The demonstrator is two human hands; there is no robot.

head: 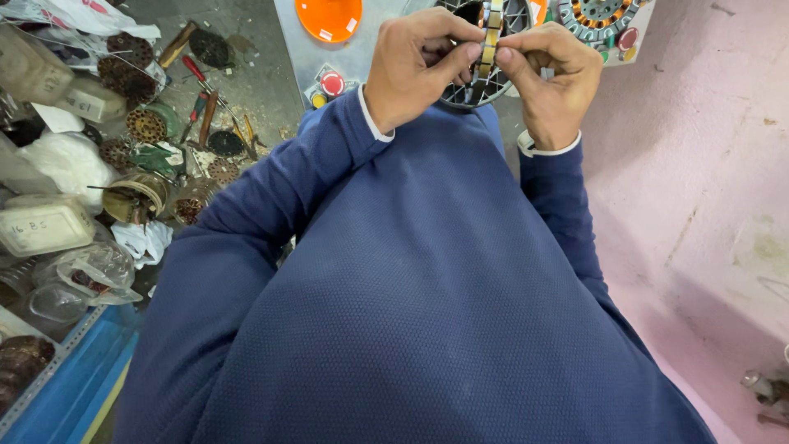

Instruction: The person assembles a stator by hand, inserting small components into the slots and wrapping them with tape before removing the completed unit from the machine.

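Observation:
Both of my hands are raised in front of my chest, holding a round metal stator ring (491, 41) edge-on, with gold and grey segments along its rim. My left hand (415, 62) grips its left side, thumb and fingers pinched on the rim. My right hand (555, 70) pinches the rim from the right. My dark blue sweater sleeves fill most of the view and hide the lower part of the ring.
A second stator with copper windings (600, 16) lies at the top right. An orange disc (329, 16) and red and yellow push buttons (329, 84) sit on a grey panel. A cluttered bench on the left holds screwdrivers (201, 94), wound coils, plastic bags and jars. Pink wall at right.

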